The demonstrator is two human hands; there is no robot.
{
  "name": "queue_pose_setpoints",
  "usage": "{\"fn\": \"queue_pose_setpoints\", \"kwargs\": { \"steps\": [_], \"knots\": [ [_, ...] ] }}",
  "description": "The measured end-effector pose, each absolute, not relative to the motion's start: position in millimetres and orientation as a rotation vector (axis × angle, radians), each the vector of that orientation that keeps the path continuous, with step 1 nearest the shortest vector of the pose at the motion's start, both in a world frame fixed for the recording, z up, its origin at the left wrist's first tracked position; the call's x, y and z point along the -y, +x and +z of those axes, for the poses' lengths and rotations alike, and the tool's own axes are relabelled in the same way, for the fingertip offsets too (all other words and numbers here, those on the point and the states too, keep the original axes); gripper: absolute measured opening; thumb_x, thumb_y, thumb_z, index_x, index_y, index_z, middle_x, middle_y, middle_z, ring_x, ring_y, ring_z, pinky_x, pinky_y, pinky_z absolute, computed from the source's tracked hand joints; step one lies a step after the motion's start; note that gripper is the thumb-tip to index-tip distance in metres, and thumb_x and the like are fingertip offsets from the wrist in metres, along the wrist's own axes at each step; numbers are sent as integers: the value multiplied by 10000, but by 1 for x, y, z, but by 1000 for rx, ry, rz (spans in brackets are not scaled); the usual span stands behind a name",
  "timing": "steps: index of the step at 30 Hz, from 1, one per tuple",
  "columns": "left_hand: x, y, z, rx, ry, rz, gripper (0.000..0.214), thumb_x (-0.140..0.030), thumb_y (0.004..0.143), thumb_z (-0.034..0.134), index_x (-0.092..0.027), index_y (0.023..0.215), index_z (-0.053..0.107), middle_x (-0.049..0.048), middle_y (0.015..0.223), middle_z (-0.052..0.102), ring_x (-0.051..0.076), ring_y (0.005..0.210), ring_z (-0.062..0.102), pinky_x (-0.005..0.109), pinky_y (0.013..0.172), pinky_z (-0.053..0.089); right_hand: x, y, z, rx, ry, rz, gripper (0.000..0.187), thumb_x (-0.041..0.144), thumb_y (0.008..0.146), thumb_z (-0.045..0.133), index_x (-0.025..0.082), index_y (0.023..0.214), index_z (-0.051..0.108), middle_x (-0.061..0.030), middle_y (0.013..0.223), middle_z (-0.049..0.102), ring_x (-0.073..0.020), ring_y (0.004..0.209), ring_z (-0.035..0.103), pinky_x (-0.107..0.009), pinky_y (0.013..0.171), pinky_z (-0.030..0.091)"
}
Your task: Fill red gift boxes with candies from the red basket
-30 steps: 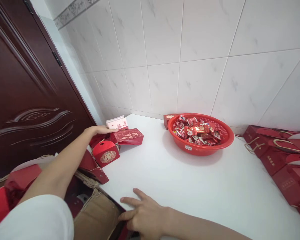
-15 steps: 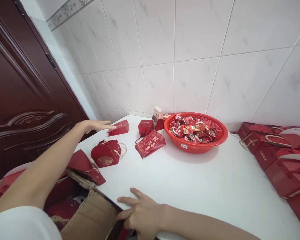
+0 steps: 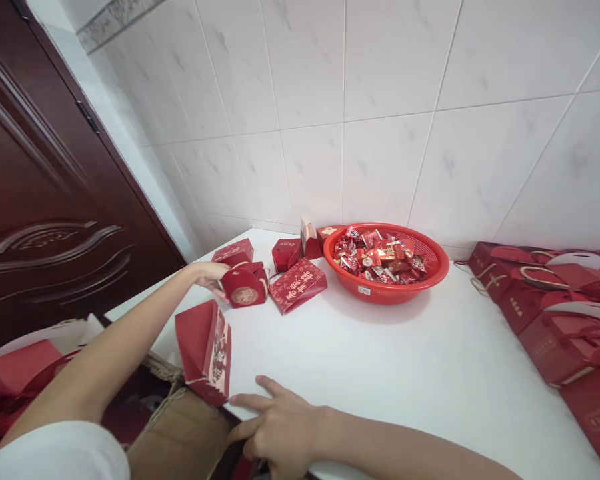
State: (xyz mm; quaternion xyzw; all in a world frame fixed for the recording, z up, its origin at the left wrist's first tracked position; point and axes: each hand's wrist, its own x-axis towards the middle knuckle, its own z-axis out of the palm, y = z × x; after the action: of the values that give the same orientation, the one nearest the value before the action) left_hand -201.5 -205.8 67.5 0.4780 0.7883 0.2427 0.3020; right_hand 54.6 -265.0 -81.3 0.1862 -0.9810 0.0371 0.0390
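Note:
My left hand (image 3: pixel 211 275) is at the left end of a small red gift box (image 3: pixel 245 288) with a gold round emblem and a cord handle. Its fingers reach behind the box and are partly hidden. Below my left forearm, a red box with a pale printed side (image 3: pixel 205 350) leans tilted at the table's edge, beside the open cardboard carton (image 3: pixel 180 433). My right hand (image 3: pixel 280 427) lies with fingers spread at the table edge by the carton, holding nothing.
A red plastic basket (image 3: pixel 390 293) of wrapped sweets stands by the tiled wall. Left of it are a flat red box with white writing (image 3: pixel 299 285) and several other small boxes. Rows of red gift boxes (image 3: pixel 545 313) line the right side. A dark wooden door (image 3: pixel 55 167) is at left.
My left hand has come down to the emblem box, which has shifted right and back towards the other boxes. The box by the carton has moved right and turned its printed side. My right hand stays put.

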Motion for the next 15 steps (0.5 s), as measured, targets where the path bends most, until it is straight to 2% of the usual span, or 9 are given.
{"fn": "queue_pose_setpoints", "kwargs": {
  "steps": [3, 6, 8, 10, 12, 15],
  "knots": [
    [175, -194, 61, -1966, 1040, 622, 663, -492, 742, 797, -82, 1220, 591, 135, 1056, 733, 229, 855, 725, 307, 801, 601, 265, 54, -81, 3009, 575, 119, 235, 309, 836, 615, 220, 1017, 735, 34, 1429, 570, -315, 1471, 261, -592, 1154, 263],
    [160, -187, 66, -2069, 1035, 677, 926, -669, 698, 740, -102, 1374, 460, 267, 1279, 623, 271, 944, 734, 311, 801, 608, 265, 53, -80, 3023, 571, 127, 221, 298, 837, 611, 225, 1006, 735, 33, 1436, 565, -316, 1465, 274, -581, 1157, 258],
    [165, -186, 76, -2177, 1078, 569, 1018, -722, 631, 743, -131, 1406, 452, 307, 1387, 529, 362, 1060, 695, 373, 791, 614, 265, 53, -80, 3031, 571, 124, 217, 308, 840, 613, 235, 1004, 735, 36, 1446, 556, -315, 1467, 272, -580, 1159, 256],
    [181, -189, 89, -2246, 1092, 344, 1045, -722, 533, 791, -174, 1381, 521, 304, 1417, 504, 472, 1131, 635, 460, 760, 615, 264, 53, -80, 3033, 564, 119, 211, 318, 843, 616, 246, 1000, 737, 44, 1447, 554, -310, 1471, 267, -574, 1163, 254],
    [201, -191, 100, -2269, 1034, 104, 1022, -669, 424, 857, -188, 1295, 623, 305, 1383, 534, 543, 1086, 627, 518, 715, 610, 264, 54, -80, 3026, 564, 125, 211, 319, 848, 609, 248, 999, 739, 50, 1440, 560, -309, 1475, 259, -576, 1167, 250],
    [226, -191, 108, -2253, 964, -47, 914, -547, 334, 913, -190, 1152, 719, 261, 1245, 644, 516, 973, 682, 502, 700, 617, 264, 54, -80, 3013, 569, 145, 230, 314, 854, 594, 231, 1010, 741, 44, 1413, 584, -320, 1471, 259, -609, 1158, 256]
  ]
}}
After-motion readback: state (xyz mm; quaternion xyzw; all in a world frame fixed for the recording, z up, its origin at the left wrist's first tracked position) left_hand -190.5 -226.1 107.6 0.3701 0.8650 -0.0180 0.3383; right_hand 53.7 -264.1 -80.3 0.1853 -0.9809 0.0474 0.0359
